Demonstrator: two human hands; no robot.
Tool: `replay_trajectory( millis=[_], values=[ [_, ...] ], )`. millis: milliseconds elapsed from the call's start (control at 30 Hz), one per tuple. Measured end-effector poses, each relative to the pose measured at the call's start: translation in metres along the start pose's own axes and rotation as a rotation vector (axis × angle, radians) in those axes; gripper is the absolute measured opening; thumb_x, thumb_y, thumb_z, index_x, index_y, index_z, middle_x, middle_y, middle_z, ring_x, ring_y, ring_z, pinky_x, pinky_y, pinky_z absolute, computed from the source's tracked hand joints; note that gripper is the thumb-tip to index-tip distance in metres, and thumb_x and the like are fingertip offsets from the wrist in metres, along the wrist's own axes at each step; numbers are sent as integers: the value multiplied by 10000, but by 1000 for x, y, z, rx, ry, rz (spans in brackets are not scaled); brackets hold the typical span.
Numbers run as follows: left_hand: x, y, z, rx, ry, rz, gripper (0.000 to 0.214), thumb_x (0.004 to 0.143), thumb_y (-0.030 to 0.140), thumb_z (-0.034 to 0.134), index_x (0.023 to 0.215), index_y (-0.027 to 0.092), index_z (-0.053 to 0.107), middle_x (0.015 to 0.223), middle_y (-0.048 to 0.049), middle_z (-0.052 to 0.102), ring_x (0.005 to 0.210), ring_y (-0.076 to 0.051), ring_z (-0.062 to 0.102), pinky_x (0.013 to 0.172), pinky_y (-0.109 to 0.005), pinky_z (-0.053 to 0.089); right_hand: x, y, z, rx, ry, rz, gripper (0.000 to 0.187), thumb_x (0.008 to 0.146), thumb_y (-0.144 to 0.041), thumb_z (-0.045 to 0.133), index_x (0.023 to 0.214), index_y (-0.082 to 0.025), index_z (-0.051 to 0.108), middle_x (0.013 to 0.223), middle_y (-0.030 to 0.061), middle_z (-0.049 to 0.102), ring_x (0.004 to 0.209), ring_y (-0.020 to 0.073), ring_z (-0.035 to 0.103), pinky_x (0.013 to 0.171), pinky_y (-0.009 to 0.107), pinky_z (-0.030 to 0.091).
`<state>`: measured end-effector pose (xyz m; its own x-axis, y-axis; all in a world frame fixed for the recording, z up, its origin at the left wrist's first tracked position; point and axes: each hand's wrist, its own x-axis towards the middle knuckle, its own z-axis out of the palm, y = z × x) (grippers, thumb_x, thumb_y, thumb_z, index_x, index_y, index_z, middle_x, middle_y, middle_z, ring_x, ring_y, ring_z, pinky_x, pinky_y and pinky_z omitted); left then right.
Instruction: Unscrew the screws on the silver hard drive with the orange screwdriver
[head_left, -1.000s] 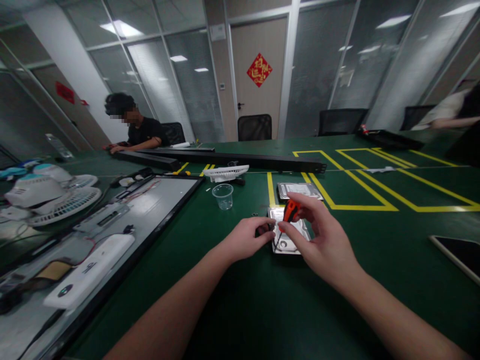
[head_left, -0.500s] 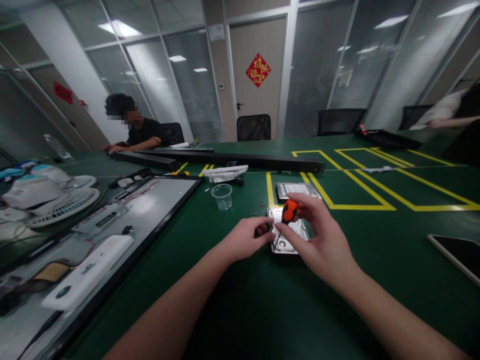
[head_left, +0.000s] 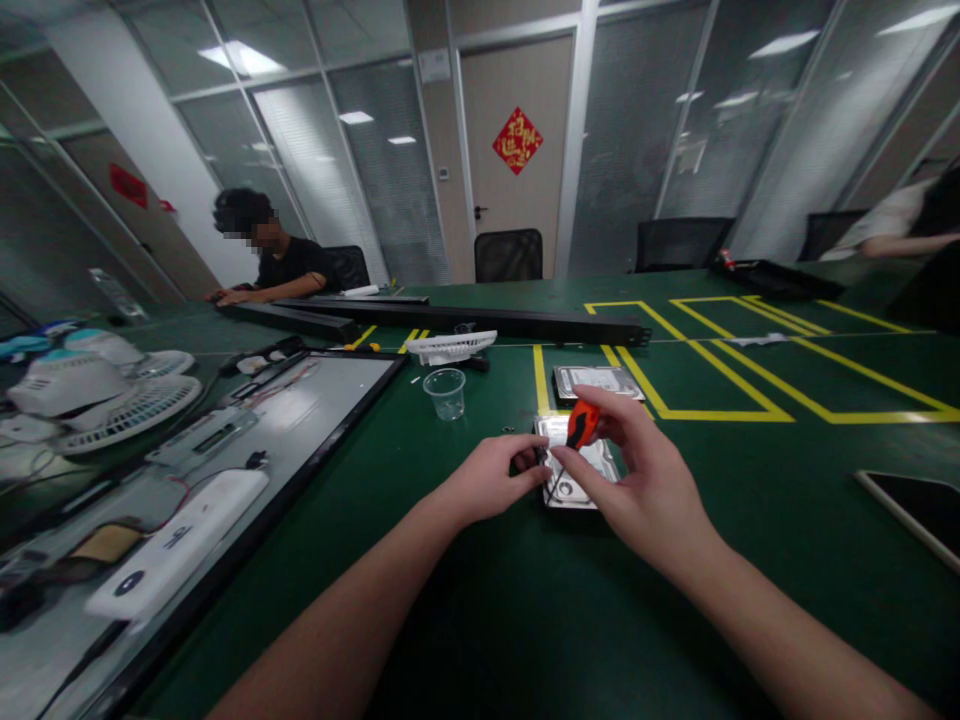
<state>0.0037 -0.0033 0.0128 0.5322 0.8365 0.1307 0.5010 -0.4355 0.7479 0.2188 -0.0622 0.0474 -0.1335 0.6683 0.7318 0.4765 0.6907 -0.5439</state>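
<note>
A silver hard drive (head_left: 599, 458) lies flat on the green table before me, partly covered by my hands. My left hand (head_left: 496, 476) is closed at its left edge, with thumb and fingers gripping that side. Between the thumb and fingers of my right hand (head_left: 643, 470) is a screwdriver (head_left: 582, 424) with an orange and black handle. Its thin shaft slants down to the drive's lower left corner, where I cannot make out the tip's exact contact. Just behind lies a second hard drive (head_left: 596, 382).
A clear plastic cup (head_left: 445, 396) stands left of the drives, with small screws (head_left: 508, 430) nearby. A large panel (head_left: 330, 400) carrying electronics fills the left. Long black bars (head_left: 517, 324) cross behind; a phone (head_left: 911, 508) lies right. A person (head_left: 289, 262) sits across the table.
The screwdriver handle has turned in my right fingers, showing a different part of its orange and black pattern. Both hands and the hard drive stay in nearly the same place.
</note>
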Motion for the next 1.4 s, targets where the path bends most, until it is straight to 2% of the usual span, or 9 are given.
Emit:
replay_trajectory(
  millis=[233,367,433,567,767,867,967,1233,1400],
  values=[
    [-1,-3,0,64,51,44,389,1010,364,794,1356,187,795,1138,-88,727,951,-220,692,893,-372,575,0,-1,-1,7,-25,28,541,1064,-253,693,1586,-326,569,1292,92,735,1085,272,757,960,487,648],
    [0,-6,-2,31,93,39,663,954,458,852,1549,228,671,1462,-149,597,1242,-295,680,1115,-468,592,-1,0,0,19,-25,48,550,1051,-246,694,1581,-321,569,1275,91,735,1081,274,763,952,491,651],
    [5,-5,-4,54,92,65,777,933,495,872,1606,212,608,1611,-188,513,1469,-366,578,1292,-554,475,0,1,0,26,-28,54,551,1050,-249,694,1582,-318,568,1261,88,735,1066,269,766,950,488,654],
    [22,-4,-11,115,-8,92,966,879,521,912,1693,204,498,1750,-216,444,1626,-437,433,1376,-636,349,0,2,-1,32,-30,57,552,1058,-258,695,1591,-328,569,1298,93,736,1088,272,767,971,500,645],
    [50,-12,-16,82,-79,51,1127,772,476,973,1731,193,453,1759,-219,492,1620,-469,462,1347,-655,373,0,4,-1,33,-36,54,548,1061,-256,687,1593,-311,565,1293,99,741,1073,266,760,976,496,643],
    [57,-15,-16,72,-106,55,1016,737,464,987,1637,216,585,1635,-181,627,1528,-462,561,1318,-636,415,-1,4,0,34,-26,50,545,1060,-252,689,1588,-310,569,1289,99,744,1065,263,761,978,489,643],
    [58,-17,-16,52,-131,66,901,752,454,974,1566,232,659,1593,-152,666,1504,-449,584,1317,-621,414,-1,4,0,36,-31,59,550,1059,-251,694,1589,-326,570,1291,92,753,1081,267,766,983,483,642],
    [55,-20,-18,30,-134,56,1010,721,442,999,1624,221,604,1647,-159,624,1535,-431,567,1326,-587,407,-1,2,-1,38,-47,67,564,1057,-265,695,1599,-338,557,1317,84,757,1108,273,778,1001,481,649],
    [48,-16,-19,12,-146,51,952,733,408,994,1592,222,630,1601,-155,647,1491,-422,595,1297,-592,438,-3,0,-1,44,-69,55,569,1062,-276,704,1605,-364,558,1379,78,746,1149,275,770,1036,481,643]
  ],
)
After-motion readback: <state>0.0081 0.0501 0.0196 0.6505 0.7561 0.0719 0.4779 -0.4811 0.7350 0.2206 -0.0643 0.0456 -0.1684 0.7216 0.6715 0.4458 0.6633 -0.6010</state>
